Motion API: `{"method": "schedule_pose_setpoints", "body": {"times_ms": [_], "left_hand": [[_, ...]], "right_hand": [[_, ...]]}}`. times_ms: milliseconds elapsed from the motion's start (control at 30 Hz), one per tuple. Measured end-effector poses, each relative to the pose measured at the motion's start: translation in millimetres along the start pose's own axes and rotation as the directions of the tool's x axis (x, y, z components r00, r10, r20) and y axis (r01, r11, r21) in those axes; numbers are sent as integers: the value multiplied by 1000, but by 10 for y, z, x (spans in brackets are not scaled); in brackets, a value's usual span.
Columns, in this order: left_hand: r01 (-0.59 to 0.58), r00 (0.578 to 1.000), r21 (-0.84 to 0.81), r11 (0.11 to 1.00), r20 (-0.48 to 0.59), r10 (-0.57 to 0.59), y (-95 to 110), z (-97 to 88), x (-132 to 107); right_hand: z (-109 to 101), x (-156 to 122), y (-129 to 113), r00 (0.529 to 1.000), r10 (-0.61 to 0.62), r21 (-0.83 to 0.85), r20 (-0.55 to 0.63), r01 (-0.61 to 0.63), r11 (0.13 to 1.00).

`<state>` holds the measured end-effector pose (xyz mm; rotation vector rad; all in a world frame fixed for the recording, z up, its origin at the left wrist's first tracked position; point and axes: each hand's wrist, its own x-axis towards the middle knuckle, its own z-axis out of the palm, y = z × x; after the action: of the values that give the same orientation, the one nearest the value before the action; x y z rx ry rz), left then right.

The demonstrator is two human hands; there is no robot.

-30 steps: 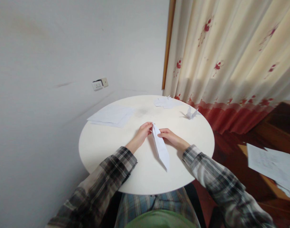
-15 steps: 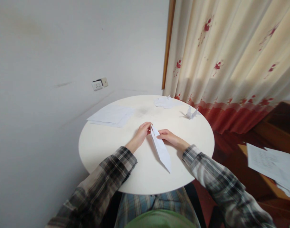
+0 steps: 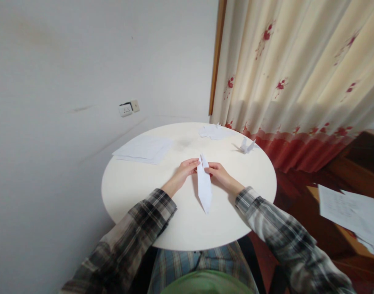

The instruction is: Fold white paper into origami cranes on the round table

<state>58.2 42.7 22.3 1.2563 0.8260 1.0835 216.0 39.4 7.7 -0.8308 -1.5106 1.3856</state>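
Note:
A long, narrow piece of folded white paper (image 3: 204, 188) is held between my two hands above the middle of the table. Its lower end tapers to a point toward me, and a slit shows at its far end. My left hand (image 3: 188, 168) grips the left side near the far end, thumb on the face. On the opposite edge my right hand (image 3: 217, 170) pinches the paper, thumb in front and the other fingers behind it. Part of the fingers of both hands is hidden by the paper.
The round white table (image 3: 128, 204) stands against a wall with a socket (image 3: 125, 110). On it lie a stack of white sheets (image 3: 141, 148), smaller papers (image 3: 214, 132) and a folded paper crane (image 3: 247, 145). Written papers (image 3: 349, 208) rest on wooden furniture at right, below a curtain (image 3: 285, 81).
The folded paper has turned from slanting to nearly straight toward me, its near tip shifting left and away from me. My left hand has moved slightly right along with it.

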Motion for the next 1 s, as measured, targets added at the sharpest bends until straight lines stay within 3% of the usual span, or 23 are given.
{"method": "schedule_pose_setpoints", "body": {"times_ms": [433, 700, 867, 1000], "left_hand": [[-11, 1000, 50, 999, -26, 12, -12, -13, 5], [27, 999, -24, 999, 41, -26, -56, -37, 43], [41, 998, -33, 999, 56, -39, -35, -20, 35], [51, 996, 19, 999, 70, -52, -40, -21, 27]], "right_hand": [[9, -3, 42, 999, 22, -66, 40, -20, 998], [20, -25, -81, 1000, -1, 113, -13, 2, 994], [-4, -16, -69, 1000, -12, 128, -27, 15, 992], [-15, -1, -63, 992, -36, 95, -122, 48, 994]]}}
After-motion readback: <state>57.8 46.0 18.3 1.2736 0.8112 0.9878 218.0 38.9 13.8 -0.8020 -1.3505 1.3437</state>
